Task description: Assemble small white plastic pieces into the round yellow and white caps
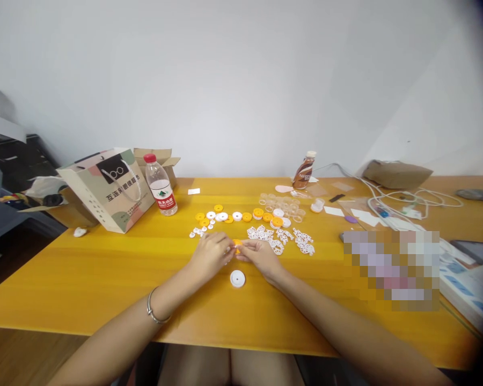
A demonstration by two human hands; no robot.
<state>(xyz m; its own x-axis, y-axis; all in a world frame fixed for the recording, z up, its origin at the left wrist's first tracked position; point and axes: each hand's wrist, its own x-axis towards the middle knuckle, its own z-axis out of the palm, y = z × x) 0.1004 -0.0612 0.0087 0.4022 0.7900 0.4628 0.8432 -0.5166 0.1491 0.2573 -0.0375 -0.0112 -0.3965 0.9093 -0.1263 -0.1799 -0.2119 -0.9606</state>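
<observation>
Between my two hands is a small round orange plastic piece (237, 245), partly covered by fingers. My left hand (212, 254), below a silver bangle on the wrist, pinches it from the left. From the right side, my right hand (261, 257) grips the same piece with thumb and fingers. A white round plastic piece (237, 279) lies on the table just below the hands. Beyond them, orange discs (218, 208) and white discs (236, 216) lie in a loose row. Small white pegs (197, 231) sit left of the fingers, and white lattice pieces (260, 232) lie to the right.
Clear plastic rings (282, 203) are grouped behind the discs. At the back left stand a water bottle (161, 187), a paper bag (112, 193) and a cardboard box (173, 161). A coffee bottle (305, 171), white cables (380, 201) and a brown package (398, 174) are at the back right.
</observation>
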